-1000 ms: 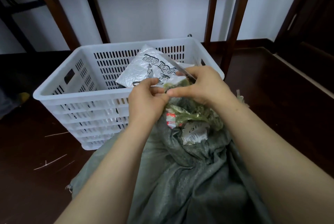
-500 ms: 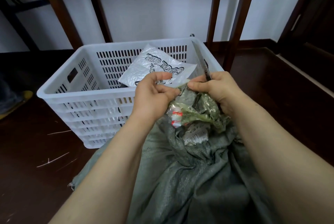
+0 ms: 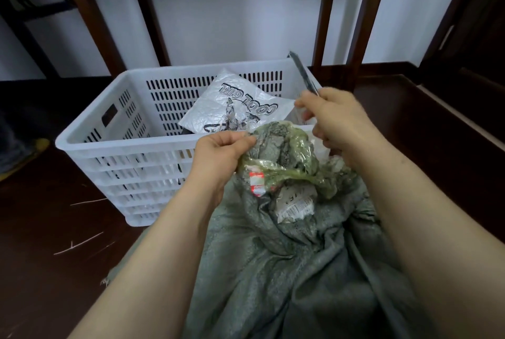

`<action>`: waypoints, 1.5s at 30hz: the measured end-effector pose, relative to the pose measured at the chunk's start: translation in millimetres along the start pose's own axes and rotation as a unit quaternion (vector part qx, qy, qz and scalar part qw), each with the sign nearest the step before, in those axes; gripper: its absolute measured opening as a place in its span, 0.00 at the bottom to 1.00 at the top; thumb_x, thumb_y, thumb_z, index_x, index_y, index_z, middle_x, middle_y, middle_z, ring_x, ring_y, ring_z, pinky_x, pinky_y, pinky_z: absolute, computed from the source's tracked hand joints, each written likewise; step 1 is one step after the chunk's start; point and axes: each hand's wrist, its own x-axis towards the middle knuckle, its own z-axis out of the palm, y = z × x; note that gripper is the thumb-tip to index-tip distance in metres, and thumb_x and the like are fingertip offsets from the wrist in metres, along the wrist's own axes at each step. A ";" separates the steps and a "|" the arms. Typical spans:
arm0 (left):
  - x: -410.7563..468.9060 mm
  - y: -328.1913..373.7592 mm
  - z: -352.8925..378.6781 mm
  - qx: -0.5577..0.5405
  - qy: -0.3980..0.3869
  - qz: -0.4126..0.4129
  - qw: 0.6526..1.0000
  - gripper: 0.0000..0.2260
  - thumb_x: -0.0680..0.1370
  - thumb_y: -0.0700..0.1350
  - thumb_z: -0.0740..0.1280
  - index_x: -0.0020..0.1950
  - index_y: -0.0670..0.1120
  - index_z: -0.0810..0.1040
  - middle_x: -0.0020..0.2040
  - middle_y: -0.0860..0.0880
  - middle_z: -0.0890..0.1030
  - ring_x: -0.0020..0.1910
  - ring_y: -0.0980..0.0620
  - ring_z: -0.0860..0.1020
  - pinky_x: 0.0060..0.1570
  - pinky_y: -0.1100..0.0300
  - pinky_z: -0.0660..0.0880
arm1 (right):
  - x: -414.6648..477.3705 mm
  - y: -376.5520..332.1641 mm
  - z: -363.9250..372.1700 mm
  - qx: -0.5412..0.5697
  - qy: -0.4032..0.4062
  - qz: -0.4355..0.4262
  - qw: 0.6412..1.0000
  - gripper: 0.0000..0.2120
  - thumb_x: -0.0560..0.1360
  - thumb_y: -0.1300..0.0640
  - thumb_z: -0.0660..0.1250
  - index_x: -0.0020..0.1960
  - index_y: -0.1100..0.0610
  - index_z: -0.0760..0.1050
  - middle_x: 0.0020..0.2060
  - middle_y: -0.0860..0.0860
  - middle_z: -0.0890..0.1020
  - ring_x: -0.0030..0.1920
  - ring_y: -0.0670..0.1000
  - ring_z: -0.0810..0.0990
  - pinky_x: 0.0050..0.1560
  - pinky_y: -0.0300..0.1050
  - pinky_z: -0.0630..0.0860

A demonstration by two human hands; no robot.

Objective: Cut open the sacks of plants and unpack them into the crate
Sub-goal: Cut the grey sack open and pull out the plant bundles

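Observation:
A grey-green woven sack point(image 3: 295, 262) lies between my forearms, its bunched top wrapped in greenish tape with a barcode label point(image 3: 296, 203). My left hand point(image 3: 221, 155) pinches the top edge of the sack's mouth. My right hand point(image 3: 338, 120) is raised to the right of it, shut on a dark knife point(image 3: 303, 73) whose blade points up and away. Just beyond stands the white slotted plastic crate point(image 3: 114, 144), with a crinkled printed plastic bag point(image 3: 235, 106) lying inside it.
The floor point(image 3: 54, 229) is dark wood with a few pale stalks scattered at the left. Dark wooden furniture legs point(image 3: 325, 10) rise behind the crate against a white wall. A raised dark ledge point(image 3: 451, 130) runs along the right.
My right hand has lifted off the sack top and moved right and up with the knife. My left hand has pulled the sack's mouth up and open.

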 end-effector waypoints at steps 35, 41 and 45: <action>-20.8 36.3 0.4 0.303 0.081 0.238 0.919 0.06 0.72 0.42 0.67 0.47 0.51 0.79 0.43 0.54 0.80 0.40 0.53 0.78 0.46 0.57 0.76 | -9.1 14.5 12.4 0.142 -0.108 0.077 0.981 0.11 0.67 0.59 0.76 0.40 0.56 0.73 0.20 0.46 0.72 0.16 0.41 0.62 0.17 0.32 0.57; -19.9 33.0 17.3 0.310 0.023 0.147 0.939 0.18 0.75 0.55 0.65 0.35 0.42 0.78 0.24 0.50 0.74 0.27 0.47 0.75 0.35 0.52 0.76 | -7.5 17.1 7.0 0.191 -0.164 0.096 0.963 0.03 0.73 0.63 0.70 0.46 0.59 0.78 0.20 0.44 0.73 0.16 0.39 0.62 0.16 0.31 0.57; -10.4 23.7 18.3 0.190 0.027 0.096 0.977 0.13 0.73 0.53 0.72 0.33 0.47 0.76 0.26 0.52 0.75 0.24 0.52 0.70 0.32 0.59 0.67 | -6.3 13.9 9.2 0.137 -0.097 0.054 0.984 0.05 0.69 0.61 0.74 0.39 0.55 0.80 0.21 0.45 0.75 0.17 0.40 0.65 0.17 0.32 0.61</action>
